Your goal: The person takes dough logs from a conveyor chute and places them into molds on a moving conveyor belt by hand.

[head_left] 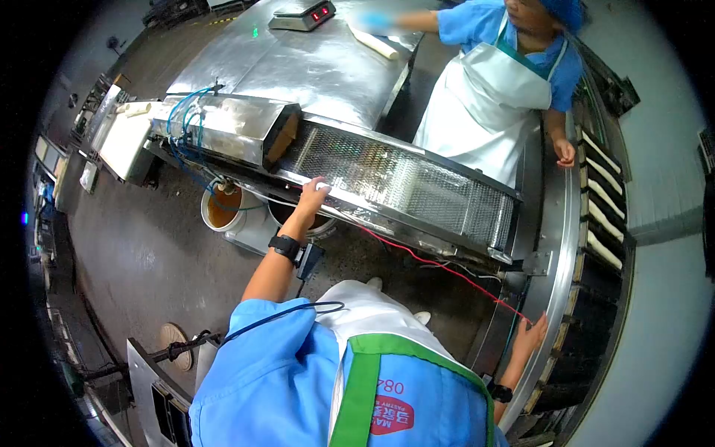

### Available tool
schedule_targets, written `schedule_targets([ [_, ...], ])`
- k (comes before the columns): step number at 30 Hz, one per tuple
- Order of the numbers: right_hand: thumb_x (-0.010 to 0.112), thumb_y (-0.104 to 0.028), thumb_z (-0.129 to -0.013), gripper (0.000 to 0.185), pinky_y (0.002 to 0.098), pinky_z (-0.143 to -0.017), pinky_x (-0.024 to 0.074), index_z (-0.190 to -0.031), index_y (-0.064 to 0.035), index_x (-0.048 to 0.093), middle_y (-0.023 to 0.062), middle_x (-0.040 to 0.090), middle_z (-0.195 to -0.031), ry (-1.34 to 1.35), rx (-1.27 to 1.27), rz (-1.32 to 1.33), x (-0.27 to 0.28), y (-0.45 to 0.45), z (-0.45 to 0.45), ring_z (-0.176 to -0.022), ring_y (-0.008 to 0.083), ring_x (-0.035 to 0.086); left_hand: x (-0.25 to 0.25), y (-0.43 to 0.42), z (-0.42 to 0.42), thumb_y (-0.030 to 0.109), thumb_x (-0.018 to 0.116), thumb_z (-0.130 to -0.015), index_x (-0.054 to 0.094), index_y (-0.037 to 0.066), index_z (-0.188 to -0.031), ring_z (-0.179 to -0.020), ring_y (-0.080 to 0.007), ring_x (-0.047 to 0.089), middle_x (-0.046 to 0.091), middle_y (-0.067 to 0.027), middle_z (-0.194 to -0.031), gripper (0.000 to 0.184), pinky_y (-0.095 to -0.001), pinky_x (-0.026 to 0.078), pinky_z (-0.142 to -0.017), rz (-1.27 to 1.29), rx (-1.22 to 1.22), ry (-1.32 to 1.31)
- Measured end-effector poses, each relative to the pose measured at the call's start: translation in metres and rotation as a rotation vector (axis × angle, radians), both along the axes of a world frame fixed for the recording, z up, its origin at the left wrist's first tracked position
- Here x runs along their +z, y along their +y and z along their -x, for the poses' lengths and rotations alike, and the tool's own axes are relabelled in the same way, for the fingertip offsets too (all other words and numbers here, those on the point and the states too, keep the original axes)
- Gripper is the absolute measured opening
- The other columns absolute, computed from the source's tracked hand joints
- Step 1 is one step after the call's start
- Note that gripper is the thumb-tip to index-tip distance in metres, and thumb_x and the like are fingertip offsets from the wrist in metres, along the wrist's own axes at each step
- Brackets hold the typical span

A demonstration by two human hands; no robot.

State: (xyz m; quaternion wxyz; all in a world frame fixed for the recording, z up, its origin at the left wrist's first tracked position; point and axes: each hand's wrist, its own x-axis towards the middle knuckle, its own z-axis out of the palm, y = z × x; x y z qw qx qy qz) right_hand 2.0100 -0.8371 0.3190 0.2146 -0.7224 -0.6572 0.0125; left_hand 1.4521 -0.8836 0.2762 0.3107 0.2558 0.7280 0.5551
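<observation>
- Steel is meeting your left hand (313, 195), which is resting on the near edge of the conveyor (406, 211); its fingers are bending over the frame, though you cannot tell from here whether they are gripping.
- Your right hand (530, 337) is touching the curved metal rail (564, 246), fingers extending, thumb standing apart; whether it is pinching the red cord (447, 270) running up beside it, you cannot tell.
- The conveyor's mesh belt (387, 175) is lying between 2 and 3 o'clock from your left hand, the nearer one, and toward 11 from your right; its long axis is running from between 9 and 10 to between 3 and 4.
- Dough strips (605, 184) are lying beyond the rail, at 1 o'clock from your right hand.
- A white bucket (206, 210) is standing between 8 and 9 o'clock from your left hand.
- Across the belt, at 2 o'clock from your left hand, a co-worker (477, 104) is standing; one blurred hand is hovering near a dough roll (375, 42) on the steel table (298, 74).
</observation>
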Motion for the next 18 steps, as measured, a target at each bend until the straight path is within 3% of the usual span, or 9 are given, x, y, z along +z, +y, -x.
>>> schedule_targets([
  [5, 0.053, -0.019, -0.075, 0.053, 0.0423, -0.09, 0.0269, -0.121, -0.0059, 0.03, 0.0149, 0.032, -0.122, 0.014, 0.018, -0.007, -0.011, -0.003, -0.011, -0.112, 0.0317, 0.03, -0.014, 0.002, 0.005, 0.016, 0.051, -0.072, 0.042, 0.001, -0.11, -0.077, -0.0151, 0.045, 0.05, -0.0081, -0.087, 0.042, -0.0262, 0.036, -0.07, 0.014, 0.014, -0.049],
  [7, 0.054, -0.018, -0.075, 0.053, 0.0424, -0.09, 0.0269, -0.121, -0.0059, 0.03, 0.0143, 0.033, -0.121, 0.029, 0.034, -0.016, -0.01, -0.003, -0.016, -0.111, 0.0315, 0.031, -0.018, 0.004, 0.002, 0.022, 0.053, -0.073, 0.043, 0.003, -0.11, -0.099, -0.0263, 0.04, 0.032, -0.0175, -0.114, 0.043, -0.032, 0.044, -0.075, -0.025, -0.001, -0.1],
  [13, 0.054, -0.018, -0.073, 0.054, 0.0407, -0.091, 0.0264, -0.12, -0.0038, 0.031, 0.0155, 0.035, -0.119, 0.035, 0.034, -0.022, -0.014, -0.016, -0.024, -0.11, 0.0319, 0.032, -0.029, 0.008, -0.003, 0.024, 0.054, -0.072, 0.042, 0.004, -0.111, -0.103, -0.0289, 0.038, 0.035, -0.0169, -0.113, 0.045, -0.0333, 0.034, -0.084, 0.065, 0.006, 0.059],
  [16, 0.054, -0.018, -0.073, 0.053, 0.0399, -0.091, 0.0259, -0.119, -0.0022, 0.032, 0.0165, 0.036, -0.118, 0.013, 0.072, -0.06, -0.018, -0.012, -0.032, -0.11, 0.0321, 0.032, 0.002, 0.006, -0.026, 0.024, 0.054, -0.071, 0.041, 0.004, -0.112, -0.104, -0.0287, 0.037, 0.035, -0.0169, -0.114, 0.047, -0.0333, 0.035, -0.084, 0.109, 0.092, 0.118],
  [18, 0.054, -0.018, -0.073, 0.053, 0.0398, -0.091, 0.0255, -0.118, -0.002, 0.033, 0.0168, 0.036, -0.118, 0.022, 0.061, -0.04, -0.015, -0.014, -0.033, -0.11, 0.0323, 0.032, -0.009, 0.009, -0.021, 0.024, 0.055, -0.07, 0.041, 0.004, -0.112, -0.103, -0.0289, 0.037, 0.035, -0.017, -0.114, 0.049, -0.0338, 0.035, -0.083, 0.109, 0.104, 0.106],
])
